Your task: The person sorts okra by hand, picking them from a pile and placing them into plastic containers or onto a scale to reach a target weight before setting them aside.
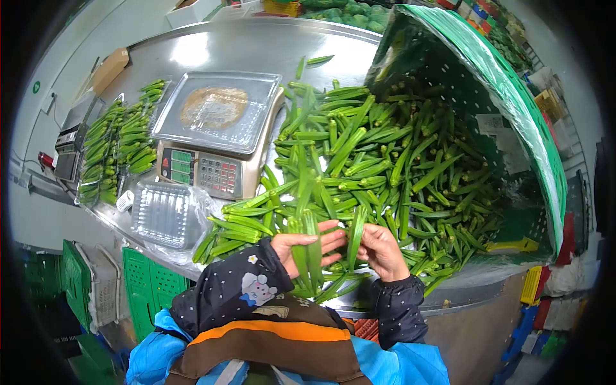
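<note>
A few okra pods stand lengthwise in my left hand, pinned by the thumb while the fingers stretch out behind them. Close to its right, my right hand pinches a single okra pod between thumb and fingertips. Both hands are just above the near side of a big heap of okra spread over the metal table. The heap runs out of a tipped green crate on the right, lined with clear plastic.
A digital scale bearing a clear tray stands left of the heap. Nearer me are clear plastic boxes. Packed okra trays line the left side of the metal table. Green crates stand below its edge.
</note>
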### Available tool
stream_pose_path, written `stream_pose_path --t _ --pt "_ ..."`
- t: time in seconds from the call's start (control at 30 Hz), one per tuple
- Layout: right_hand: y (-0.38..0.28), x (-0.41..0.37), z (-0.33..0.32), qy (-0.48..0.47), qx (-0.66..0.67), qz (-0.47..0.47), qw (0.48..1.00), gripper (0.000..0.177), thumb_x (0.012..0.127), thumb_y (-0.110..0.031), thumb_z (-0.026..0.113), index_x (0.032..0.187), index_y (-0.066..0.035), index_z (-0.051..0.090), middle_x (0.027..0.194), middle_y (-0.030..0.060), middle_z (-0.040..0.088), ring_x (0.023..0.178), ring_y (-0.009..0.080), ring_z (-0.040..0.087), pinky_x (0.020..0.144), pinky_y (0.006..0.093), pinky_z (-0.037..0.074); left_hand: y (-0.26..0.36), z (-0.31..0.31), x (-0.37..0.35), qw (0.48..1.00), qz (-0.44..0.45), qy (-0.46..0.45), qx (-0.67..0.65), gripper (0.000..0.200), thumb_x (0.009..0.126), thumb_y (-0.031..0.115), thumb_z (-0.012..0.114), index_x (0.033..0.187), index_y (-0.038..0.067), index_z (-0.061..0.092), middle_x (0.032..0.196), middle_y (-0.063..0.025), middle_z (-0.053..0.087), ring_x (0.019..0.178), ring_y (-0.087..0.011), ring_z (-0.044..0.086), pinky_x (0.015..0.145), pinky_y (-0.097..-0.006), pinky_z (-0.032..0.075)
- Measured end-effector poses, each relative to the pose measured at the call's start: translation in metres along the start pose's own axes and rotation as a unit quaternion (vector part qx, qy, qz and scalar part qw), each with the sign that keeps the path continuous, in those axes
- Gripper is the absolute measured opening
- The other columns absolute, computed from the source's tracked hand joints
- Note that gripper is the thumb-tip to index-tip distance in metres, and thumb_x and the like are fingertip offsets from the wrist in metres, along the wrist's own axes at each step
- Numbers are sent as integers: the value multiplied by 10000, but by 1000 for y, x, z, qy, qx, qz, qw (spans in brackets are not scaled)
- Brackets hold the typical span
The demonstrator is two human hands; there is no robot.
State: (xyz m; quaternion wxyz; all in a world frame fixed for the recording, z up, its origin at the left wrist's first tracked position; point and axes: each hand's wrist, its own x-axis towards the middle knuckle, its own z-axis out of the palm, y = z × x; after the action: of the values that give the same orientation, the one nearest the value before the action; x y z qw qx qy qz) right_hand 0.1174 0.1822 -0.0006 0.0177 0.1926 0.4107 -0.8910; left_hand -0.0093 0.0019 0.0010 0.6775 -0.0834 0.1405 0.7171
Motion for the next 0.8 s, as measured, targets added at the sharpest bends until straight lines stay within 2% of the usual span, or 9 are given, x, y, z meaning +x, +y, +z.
stream_pose_path --t 0.1,0.17,0.3,0.33,0.43,0.5,0.6,0.77,0.8 --pt "3 0 32 110 -140 13 984 143 872 -109 591 917 16 644 734 2 586 593 62 493 524 190 400 -2 -4 -5 999 -17 8 -40 588 811 87 539 1363 78 337 1322 -151 444 1249 -297 409 1070 -507 276" --pt "22 8 25 77 -362 -109 922 108 817 -70 646 852 27 680 744 18 635 658 82 567 609 231 462 -7 -5 -5 998 -11 49 -48 528 816 87 525 1324 128 386 1263 -150 483 1160 -317 485 1035 -575 297" --pt "-9 14 15 136 -433 -77 888 108 779 -102 693 809 2 696 703 8 648 625 60 557 566 207 437 -4 -20 -9 999 -36 30 7 564 787 77 527 1326 180 395 1233 -202 487 1098 -377 507 968 -498 386" --pt "-23 20 11 186 -360 -162 900 99 787 -103 682 789 -4 677 669 -6 631 606 50 539 538 201 416 -4 -25 -10 999 -36 31 11 567 782 70 531 1325 155 394 1176 -186 513 1071 -364 518 951 -487 401" --pt "-50 54 -50 452 -531 -262 667 222 787 -195 694 717 -7 598 598 51 595 523 117 527 507 277 409 -8 -43 -8 999 -30 20 32 572 771 56 536 1322 99 390 1085 -158 543 1046 -345 528 930 -473 422" --pt "-53 66 -71 498 -605 -222 580 275 775 -264 700 762 -34 551 630 112 598 567 290 575 547 378 443 -7 -41 -8 998 -19 6 52 574 765 48 537 1319 69 386 1050 -147 547 1049 -340 528 926 -471 428" --pt "-55 78 -79 549 -632 -242 490 258 766 -236 698 878 -66 538 667 112 620 639 335 603 571 412 452 -7 -27 -14 994 11 89 64 558 757 30 529 1298 39 391 1127 -159 537 1082 -345 515 936 -482 422" --pt "-49 78 -104 512 -610 -282 535 193 783 -113 671 934 -49 569 701 106 649 609 272 626 561 362 477 -4 -29 -12 998 14 57 30 490 773 7 519 1256 16 437 1151 -168 535 1078 -331 525 940 -472 429" --pt "-45 75 -106 490 -489 -278 666 193 793 -74 654 955 -22 562 695 104 648 603 225 626 553 317 483 -3 -29 -11 997 16 58 40 496 775 12 523 1263 17 433 1176 -169 527 1077 -330 526 941 -465 429"
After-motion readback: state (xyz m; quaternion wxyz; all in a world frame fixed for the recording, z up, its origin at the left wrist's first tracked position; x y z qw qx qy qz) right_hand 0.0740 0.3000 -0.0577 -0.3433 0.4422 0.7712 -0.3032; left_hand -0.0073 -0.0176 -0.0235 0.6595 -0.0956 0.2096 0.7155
